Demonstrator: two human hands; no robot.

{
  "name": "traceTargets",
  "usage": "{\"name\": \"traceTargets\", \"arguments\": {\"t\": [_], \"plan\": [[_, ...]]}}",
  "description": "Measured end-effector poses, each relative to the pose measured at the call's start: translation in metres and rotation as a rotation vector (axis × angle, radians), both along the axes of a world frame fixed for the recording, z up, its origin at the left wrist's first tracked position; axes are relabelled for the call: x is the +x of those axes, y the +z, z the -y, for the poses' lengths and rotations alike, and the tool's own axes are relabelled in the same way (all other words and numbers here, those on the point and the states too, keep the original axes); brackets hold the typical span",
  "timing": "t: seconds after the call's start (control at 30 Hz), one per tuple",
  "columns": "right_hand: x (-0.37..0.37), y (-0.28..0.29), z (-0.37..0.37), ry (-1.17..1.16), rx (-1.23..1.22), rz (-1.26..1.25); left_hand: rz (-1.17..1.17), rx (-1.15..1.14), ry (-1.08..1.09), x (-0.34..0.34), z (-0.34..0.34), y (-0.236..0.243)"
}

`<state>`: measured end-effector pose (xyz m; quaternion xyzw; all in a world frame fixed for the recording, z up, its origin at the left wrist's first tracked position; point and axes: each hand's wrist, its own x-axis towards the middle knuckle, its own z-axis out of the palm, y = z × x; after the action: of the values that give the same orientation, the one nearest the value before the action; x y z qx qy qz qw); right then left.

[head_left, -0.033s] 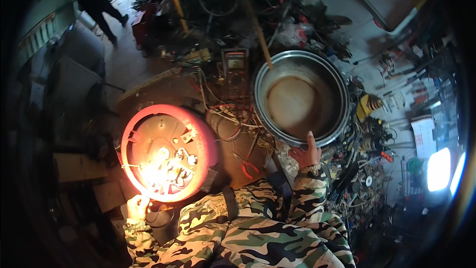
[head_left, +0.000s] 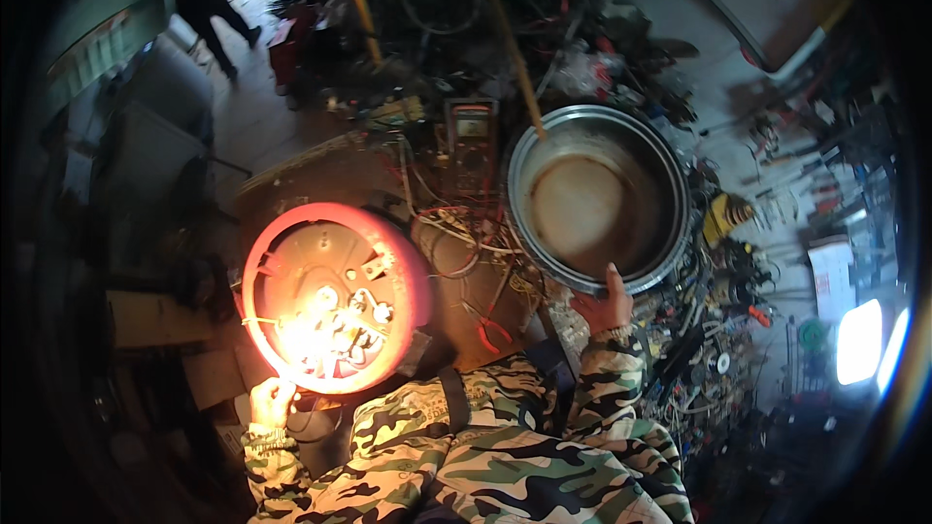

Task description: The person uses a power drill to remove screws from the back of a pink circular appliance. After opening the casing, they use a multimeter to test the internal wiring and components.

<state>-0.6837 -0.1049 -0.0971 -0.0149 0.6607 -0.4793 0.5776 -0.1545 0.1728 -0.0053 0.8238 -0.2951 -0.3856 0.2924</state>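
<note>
A round red appliance housing lies with its open side up at the left of the bench, electrical parts showing inside. A very bright glare covers its lower left part. At its near rim is my left hand, fingers curled and pinched together; what they hold is too small to make out. To the right stands a round metal pot with a brown-stained bottom. My right hand grips its near rim, thumb over the edge and the other fingers outside.
Red-handled pliers lie between housing and pot. A multimeter stands behind, with loose wires before it. A wooden stick reaches down to the pot's rim. Tools and parts crowd the right. A person is at the far left.
The whole view has shifted slightly, so the background and pot appear a little further right. Both hands keep their places at the housing and the pot.
</note>
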Motion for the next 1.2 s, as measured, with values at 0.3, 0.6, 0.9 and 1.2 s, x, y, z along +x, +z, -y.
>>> {"name": "traceTargets", "arguments": {"t": [0.3, 0.6, 0.9, 1.2], "plan": [[-0.031, -0.033, -0.010, -0.150, -0.312, 0.225, 0.046, 0.006, -0.014, 0.004, -0.001, -0.010], [-0.104, 0.026, -0.055, -0.051, -0.421, 0.145, 0.027, -0.003, 0.016, -0.001, -0.002, -0.002], [-0.142, 0.056, -0.113, -0.316, -0.446, 0.010, -0.106, 0.047, 0.004, 0.011, 0.002, 0.002], [-0.158, 0.035, -0.148, -0.455, -0.358, -0.026, -0.142, 0.064, -0.021, 0.018, 0.004, 0.003]]}}
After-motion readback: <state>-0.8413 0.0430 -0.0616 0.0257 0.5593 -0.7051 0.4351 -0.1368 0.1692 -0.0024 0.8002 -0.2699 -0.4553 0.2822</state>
